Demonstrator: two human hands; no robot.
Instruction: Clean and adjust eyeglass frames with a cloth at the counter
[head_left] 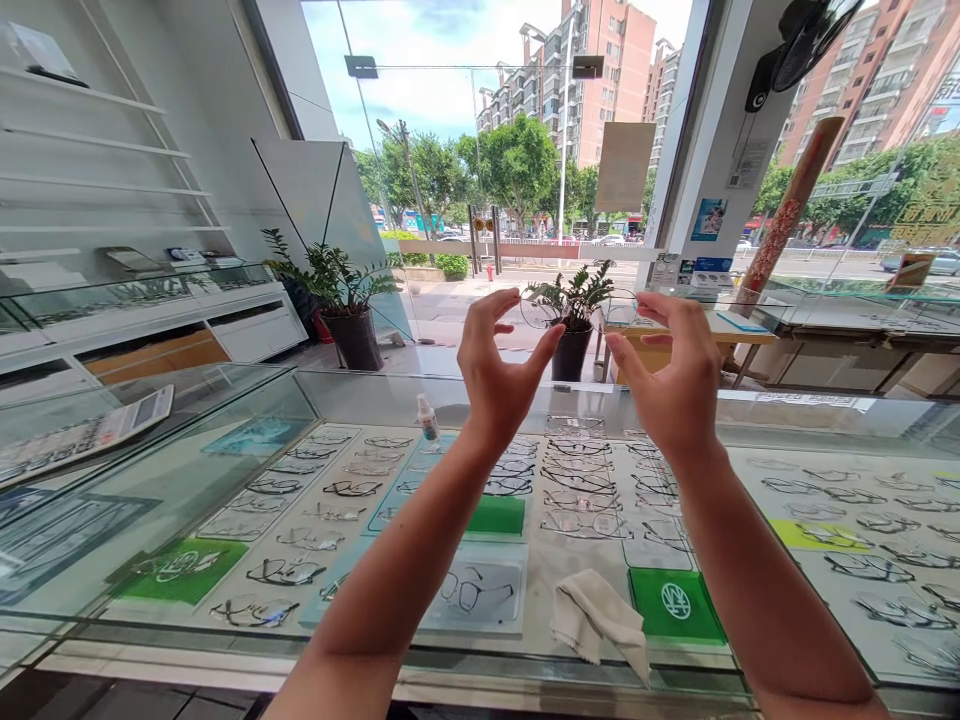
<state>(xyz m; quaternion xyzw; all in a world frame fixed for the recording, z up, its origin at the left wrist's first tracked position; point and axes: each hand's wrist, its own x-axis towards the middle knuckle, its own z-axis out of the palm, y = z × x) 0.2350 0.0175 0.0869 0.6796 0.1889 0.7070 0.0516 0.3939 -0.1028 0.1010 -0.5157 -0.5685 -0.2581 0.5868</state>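
Note:
A pair of thin-rimmed eyeglasses is held up in front of me, above the far side of the glass counter. My left hand pinches its left side, fingers curled at the rim and thumb lower down. At the opposite side my right hand grips it in the same way. The clear lenses are hard to make out against the plant and the window behind. Below, on the counter's glass top, lies a crumpled beige cloth. A small spray bottle stands upright, left of my left forearm.
The glass display counter holds rows of eyeglasses beneath its top. A large calculator rests at the left. Beyond stand two potted plants, a wooden table and a glass door. A fan hangs upper right.

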